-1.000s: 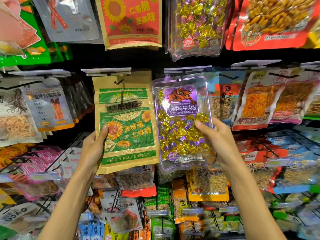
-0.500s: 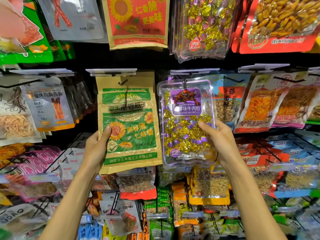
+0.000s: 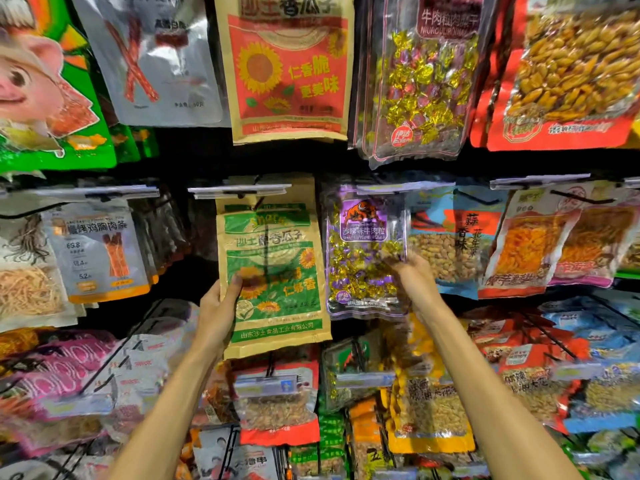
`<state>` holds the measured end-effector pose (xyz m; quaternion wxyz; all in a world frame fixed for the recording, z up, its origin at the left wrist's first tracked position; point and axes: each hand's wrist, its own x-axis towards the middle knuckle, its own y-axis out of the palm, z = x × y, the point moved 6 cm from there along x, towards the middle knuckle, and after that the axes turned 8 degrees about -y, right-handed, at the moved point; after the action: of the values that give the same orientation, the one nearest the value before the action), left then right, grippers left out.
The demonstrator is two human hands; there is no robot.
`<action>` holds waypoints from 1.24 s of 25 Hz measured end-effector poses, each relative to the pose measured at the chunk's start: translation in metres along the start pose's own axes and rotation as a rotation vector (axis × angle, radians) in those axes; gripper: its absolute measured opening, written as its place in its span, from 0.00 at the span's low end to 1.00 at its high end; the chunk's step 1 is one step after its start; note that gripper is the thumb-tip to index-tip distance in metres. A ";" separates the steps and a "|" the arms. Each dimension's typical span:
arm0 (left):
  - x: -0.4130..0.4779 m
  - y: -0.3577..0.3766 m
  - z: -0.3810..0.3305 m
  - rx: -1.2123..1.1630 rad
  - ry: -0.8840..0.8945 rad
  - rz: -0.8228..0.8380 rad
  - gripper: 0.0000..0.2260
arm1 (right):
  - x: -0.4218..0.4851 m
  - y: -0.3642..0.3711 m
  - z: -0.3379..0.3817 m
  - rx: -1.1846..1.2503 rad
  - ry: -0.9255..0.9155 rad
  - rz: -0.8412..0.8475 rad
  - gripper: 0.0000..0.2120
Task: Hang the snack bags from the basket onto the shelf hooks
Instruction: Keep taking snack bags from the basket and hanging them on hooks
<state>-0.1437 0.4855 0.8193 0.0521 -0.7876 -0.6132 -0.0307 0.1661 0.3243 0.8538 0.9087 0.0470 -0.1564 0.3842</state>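
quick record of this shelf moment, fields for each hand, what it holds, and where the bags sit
left hand: grips left edge of green sunflower-seed bag
right hand: holds right edge of purple candy bag, blurred
bags: side by side, middle row, tops at the label strips
hung yet: cannot tell

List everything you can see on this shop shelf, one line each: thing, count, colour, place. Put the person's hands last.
green seed bag: one, brown paper, green print, middle row centre
sweet bag: one, clear, purple label, right of it
red seed bag: one, brown paper, red print, top centre
pig bag: one, green, top left
silver bag: one, silver, right of pig bag
peanut bag: one, blue, right of sweet bag
lower bags: many, mixed colours, bottom rows
left hand: one, grips green seed bag's left edge
right hand: one, blurred, holds sweet bag's right edge
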 end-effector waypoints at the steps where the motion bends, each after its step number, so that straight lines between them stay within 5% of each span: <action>1: 0.002 0.001 0.002 0.026 0.004 0.004 0.18 | 0.003 0.000 -0.005 0.007 0.016 0.001 0.14; 4: -0.002 0.003 0.004 0.102 0.022 0.019 0.14 | 0.002 0.000 -0.008 0.008 0.061 0.019 0.08; 8: -0.006 0.002 0.008 0.187 0.003 0.023 0.09 | -0.001 -0.002 -0.018 -0.137 0.098 0.073 0.22; 10: -0.004 -0.001 0.012 0.253 -0.023 0.025 0.15 | -0.006 -0.003 -0.021 -0.205 0.110 0.107 0.26; 15: -0.001 -0.017 0.014 0.480 -0.066 -0.056 0.16 | -0.016 -0.005 -0.017 -0.318 0.066 0.222 0.12; 20: -0.016 -0.026 0.000 0.990 0.000 -0.067 0.19 | -0.028 -0.015 -0.013 -0.845 -0.009 0.398 0.10; 24: -0.041 -0.026 -0.016 1.417 0.037 -0.029 0.21 | -0.045 -0.020 0.003 -1.240 -0.058 0.472 0.32; 31: -0.113 -0.021 -0.033 1.572 0.011 0.071 0.24 | -0.105 -0.026 0.038 -1.485 -0.105 0.587 0.27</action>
<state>-0.1913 0.3774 0.8406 0.5979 -0.5387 -0.4291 0.4101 0.1066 0.2260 0.8566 0.5558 -0.5953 -0.4200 0.4005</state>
